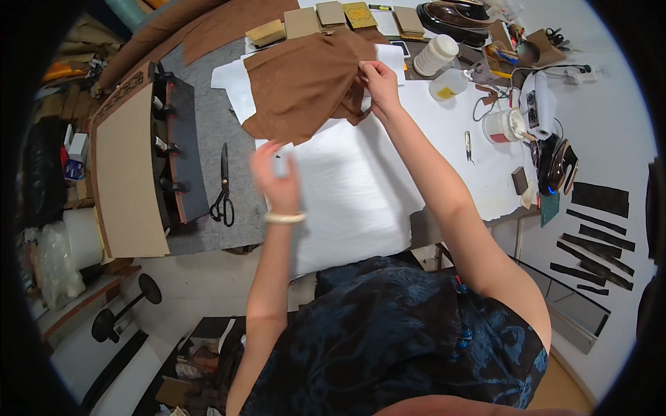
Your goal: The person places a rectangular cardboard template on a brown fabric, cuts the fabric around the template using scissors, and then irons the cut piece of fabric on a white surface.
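A soft brown sheet (291, 80), which looks like thin leather, lies rumpled over white paper on the worktable. My right hand (380, 84) pinches its right edge, lifting folds there. Below the sheet's lower left edge, my left hand (276, 173) is blurred by motion. Its thumb and fingers are apart, with nothing visible between them. Under my hands the white paper (354, 201) stretches to the table's near edge and hangs over it. Black-handled scissors (223, 187) lie on the grey surface left of my left hand.
A beige board-fronted rack (132, 163) stands at the left. To the right are a white tub (503, 126), a clear bottle (449, 84), a white ribbed container (436, 55) and a craft knife (468, 147). Cardboard pieces (302, 23) line the back, beside a brown roll (159, 41).
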A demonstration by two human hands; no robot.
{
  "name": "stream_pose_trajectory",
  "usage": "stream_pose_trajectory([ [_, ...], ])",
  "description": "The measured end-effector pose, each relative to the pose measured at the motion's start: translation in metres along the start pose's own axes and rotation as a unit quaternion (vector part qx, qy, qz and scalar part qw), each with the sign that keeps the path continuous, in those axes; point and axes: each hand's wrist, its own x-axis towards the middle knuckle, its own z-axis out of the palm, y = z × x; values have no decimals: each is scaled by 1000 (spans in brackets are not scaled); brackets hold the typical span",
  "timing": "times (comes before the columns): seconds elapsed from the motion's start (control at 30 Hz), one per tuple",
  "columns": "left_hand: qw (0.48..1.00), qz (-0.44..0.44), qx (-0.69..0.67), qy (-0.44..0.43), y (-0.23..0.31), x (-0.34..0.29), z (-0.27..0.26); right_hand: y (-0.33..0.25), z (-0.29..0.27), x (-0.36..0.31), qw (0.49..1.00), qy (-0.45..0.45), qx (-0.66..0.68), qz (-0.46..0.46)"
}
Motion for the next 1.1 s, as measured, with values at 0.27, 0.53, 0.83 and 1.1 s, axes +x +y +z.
stream_pose_trajectory([
  [0.27, 989, 17, -146, 23, 41, 44, 105, -147, 2, -104, 981, -72, 178, -35],
  [0.53, 942, 100, -315, -50, 170, 33, 79, -201, -4, -167, 943, -109, 315, -12],
  [0.83, 941, -4, -334, 49, 228, 22, 97, -248, -24, -230, 942, -121, 291, -115],
  [1.1, 854, -109, -474, -186, 246, 54, -4, -216, -102, -230, 881, -217, -227, -355],
])
